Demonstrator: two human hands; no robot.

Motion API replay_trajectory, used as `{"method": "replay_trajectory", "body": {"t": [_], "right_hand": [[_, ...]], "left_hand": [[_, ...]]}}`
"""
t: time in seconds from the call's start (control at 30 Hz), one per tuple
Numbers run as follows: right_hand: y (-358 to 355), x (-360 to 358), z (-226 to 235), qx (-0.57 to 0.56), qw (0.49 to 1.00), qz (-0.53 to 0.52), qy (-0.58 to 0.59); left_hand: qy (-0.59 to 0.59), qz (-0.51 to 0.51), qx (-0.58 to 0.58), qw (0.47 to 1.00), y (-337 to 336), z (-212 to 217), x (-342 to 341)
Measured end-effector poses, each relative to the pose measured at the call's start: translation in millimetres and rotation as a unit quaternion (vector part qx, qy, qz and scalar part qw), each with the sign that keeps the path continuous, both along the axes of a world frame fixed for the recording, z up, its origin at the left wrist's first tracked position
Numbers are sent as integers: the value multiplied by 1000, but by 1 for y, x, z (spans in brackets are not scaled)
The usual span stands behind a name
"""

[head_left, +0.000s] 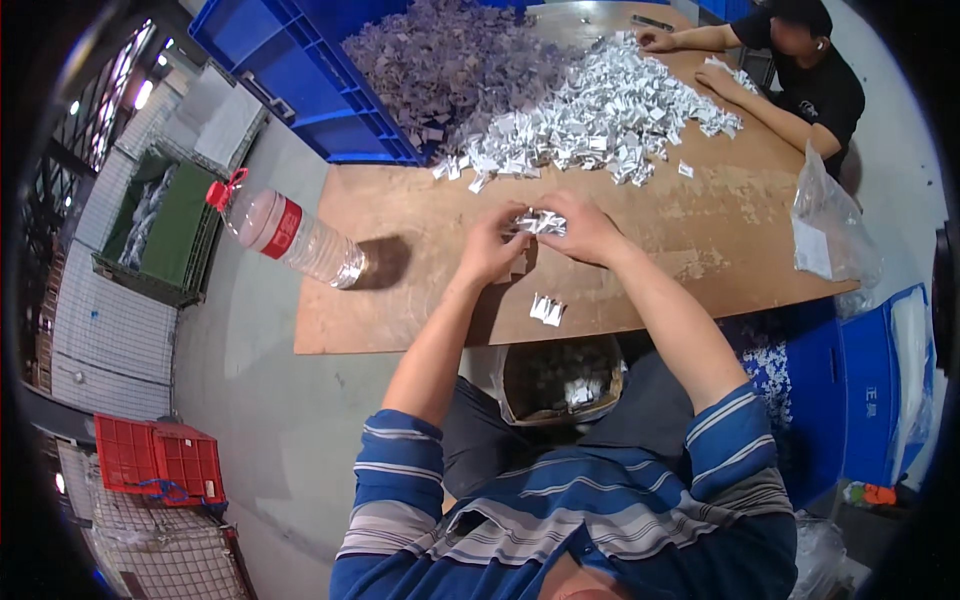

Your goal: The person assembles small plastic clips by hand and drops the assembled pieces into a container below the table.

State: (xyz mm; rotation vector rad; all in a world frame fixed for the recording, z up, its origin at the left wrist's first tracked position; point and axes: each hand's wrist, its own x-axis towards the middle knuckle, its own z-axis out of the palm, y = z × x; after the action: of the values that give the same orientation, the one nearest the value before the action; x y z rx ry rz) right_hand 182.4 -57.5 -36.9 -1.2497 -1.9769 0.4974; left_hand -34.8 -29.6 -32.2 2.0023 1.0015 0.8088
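My left hand (490, 243) and my right hand (582, 232) meet above the middle of the wooden table. Between them they grip a small row of shiny silver-white pieces (542, 222), with fingers and thumbs closed on both ends. Just nearer to me, a short row of similar white pieces (546, 309) lies on the wood. Beyond my hands spreads a large heap of loose silver-white pieces (600, 115). Their exact kind is too small to make out.
A tipped blue crate (310, 85) stands at the far left by the heap. A large water bottle (290, 238) is on the table's left. A co-worker (800, 95) sits far right, near a clear plastic bag (825, 225). Below the table edge is an open box (560, 405).
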Motion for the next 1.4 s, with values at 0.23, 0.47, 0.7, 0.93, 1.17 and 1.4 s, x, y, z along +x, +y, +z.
{"method": "replay_trajectory", "body": {"t": [0.23, 0.47, 0.7, 0.93, 1.17, 1.4], "right_hand": [[0, 9, 4, 18, 989, -32, 142], [10, 22, -3, -41, 926, -22, 376], [-4, 12, -3, 155, 985, -72, -9], [-6, 9, -2, 185, 979, -59, -59], [-9, 18, 23, -179, 965, -100, 160], [-4, 17, -2, -15, 989, -42, 144]], "left_hand": [[-130, 87, -50, 986, 8, -10, -9], [-270, 64, -143, 950, 10, -9, -12], [44, 26, 302, 952, -2, -4, 8], [-13, 22, 83, 996, -3, 3, 2], [-168, 80, -74, 980, 4, -5, -7], [-320, 111, -117, 933, 1, -1, 4]]}}
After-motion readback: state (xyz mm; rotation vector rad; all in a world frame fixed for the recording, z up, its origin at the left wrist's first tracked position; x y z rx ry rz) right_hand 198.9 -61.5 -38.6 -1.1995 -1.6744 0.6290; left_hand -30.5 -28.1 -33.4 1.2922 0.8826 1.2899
